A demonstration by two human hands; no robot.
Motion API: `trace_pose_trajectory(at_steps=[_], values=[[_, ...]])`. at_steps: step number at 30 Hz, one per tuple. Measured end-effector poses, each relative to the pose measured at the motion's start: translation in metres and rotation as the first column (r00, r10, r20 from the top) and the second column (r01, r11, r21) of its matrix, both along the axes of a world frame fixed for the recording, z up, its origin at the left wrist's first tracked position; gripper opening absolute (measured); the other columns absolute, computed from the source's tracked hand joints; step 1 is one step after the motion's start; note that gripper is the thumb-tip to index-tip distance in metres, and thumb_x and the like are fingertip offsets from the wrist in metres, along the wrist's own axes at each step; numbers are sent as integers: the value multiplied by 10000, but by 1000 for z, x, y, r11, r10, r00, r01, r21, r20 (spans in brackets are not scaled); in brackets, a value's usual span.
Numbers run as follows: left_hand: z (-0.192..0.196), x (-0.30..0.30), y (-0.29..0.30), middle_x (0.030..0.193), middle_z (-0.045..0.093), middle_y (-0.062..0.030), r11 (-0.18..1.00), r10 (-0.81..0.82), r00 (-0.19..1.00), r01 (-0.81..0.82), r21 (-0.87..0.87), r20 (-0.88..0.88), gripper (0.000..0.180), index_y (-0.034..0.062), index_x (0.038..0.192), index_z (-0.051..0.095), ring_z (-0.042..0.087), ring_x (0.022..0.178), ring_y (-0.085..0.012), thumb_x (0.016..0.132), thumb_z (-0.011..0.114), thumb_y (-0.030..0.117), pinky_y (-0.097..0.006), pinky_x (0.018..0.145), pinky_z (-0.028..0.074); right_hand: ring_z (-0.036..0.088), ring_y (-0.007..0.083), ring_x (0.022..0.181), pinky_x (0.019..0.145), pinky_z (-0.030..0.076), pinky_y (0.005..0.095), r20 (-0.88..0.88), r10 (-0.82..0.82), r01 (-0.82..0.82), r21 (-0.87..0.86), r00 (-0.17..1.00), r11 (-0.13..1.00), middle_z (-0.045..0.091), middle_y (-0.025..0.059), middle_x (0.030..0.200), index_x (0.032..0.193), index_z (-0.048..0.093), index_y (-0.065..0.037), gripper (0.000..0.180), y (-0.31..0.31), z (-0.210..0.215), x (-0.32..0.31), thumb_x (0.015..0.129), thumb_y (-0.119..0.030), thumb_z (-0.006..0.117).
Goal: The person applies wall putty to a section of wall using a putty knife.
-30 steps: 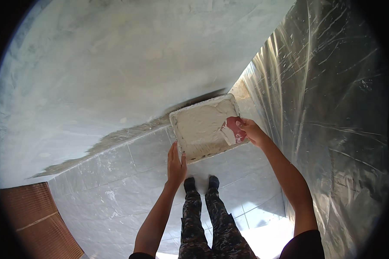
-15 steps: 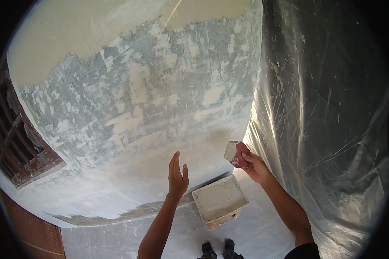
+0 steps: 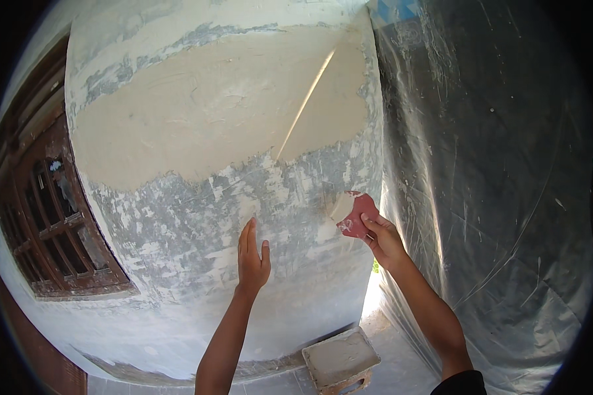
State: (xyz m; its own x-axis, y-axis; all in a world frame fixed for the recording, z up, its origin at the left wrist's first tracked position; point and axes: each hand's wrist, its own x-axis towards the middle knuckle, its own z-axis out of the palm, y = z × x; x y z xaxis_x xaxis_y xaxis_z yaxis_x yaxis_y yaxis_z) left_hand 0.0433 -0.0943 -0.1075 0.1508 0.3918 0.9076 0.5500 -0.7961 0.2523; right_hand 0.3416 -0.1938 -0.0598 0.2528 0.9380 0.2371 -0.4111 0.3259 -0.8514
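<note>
My right hand (image 3: 387,245) grips a dark red, flat putty spreader (image 3: 361,217) by its edge, thumb on the near face. Pale putty coats the spreader's left part, which is held up in front of the wall. Raised with fingers stretched upward and thumb apart, my left hand (image 3: 254,259) holds nothing. Behind both hands is a wall (image 3: 197,237) with patchy grey and white scraped plaster. A broad band of smooth beige putty (image 3: 211,105) covers its upper part. Whether the spreader touches the wall, I cannot tell.
Below, at the wall's foot, a rectangular tray (image 3: 339,379) of pale putty sits on a yellowish support (image 3: 357,382). A brown wooden window (image 3: 62,224) lies left. Translucent plastic sheeting (image 3: 494,164) hangs along the right. A thin streak of light (image 3: 306,99) crosses the beige band.
My view has tilted up, bringing the beige band and the window more fully into sight while the tray drops lower. Both hands appear slightly higher and further left; the spreader stays in my right hand.
</note>
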Motion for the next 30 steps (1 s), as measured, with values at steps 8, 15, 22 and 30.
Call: trace_pose_trajectory(at_steps=[8, 15, 22, 30], values=[[51, -7, 19, 1502, 391, -206, 987, 130, 991, -131, 92, 25, 532, -8, 1485, 349, 380, 1391, -371, 986, 488, 116, -466, 1150, 303, 655, 96, 879, 808, 499, 242, 432, -290, 156, 318, 854, 935, 738, 21, 913, 1107, 720, -18, 221, 40, 71, -53, 921, -138, 718], [66, -27, 26, 1495, 400, -210, 968, 206, 979, -204, 149, 1, 545, -15, 1478, 352, 379, 1388, -374, 968, 504, 103, -471, 1156, 290, 662, 263, 967, 823, 544, 356, 296, -880, 9, 947, 373, 322, 664, 106, 1019, 1146, 715, -46, 309, 91, 97, -120, 841, 0, 696], [65, -55, 49, 1475, 429, -210, 957, 208, 978, -198, 213, -27, 562, -26, 1468, 363, 403, 1372, -376, 942, 524, 90, -492, 1164, 283, 634, 331, 1078, 908, 530, 415, 176, -975, -38, 984, 135, 172, 657, 134, 1124, 1187, 690, -42, 398, 134, 75, -150, 794, 18, 673], [62, -72, 71, 1442, 473, -193, 935, 178, 980, -138, 327, -94, 548, -23, 1434, 422, 448, 1342, -356, 911, 542, 88, -500, 1151, 309, 584, 370, 1229, 964, 520, 406, 355, -911, -4, 931, -212, 364, 610, 182, 1330, 1283, 614, 33, 467, 152, 61, -168, 819, -19, 613]])
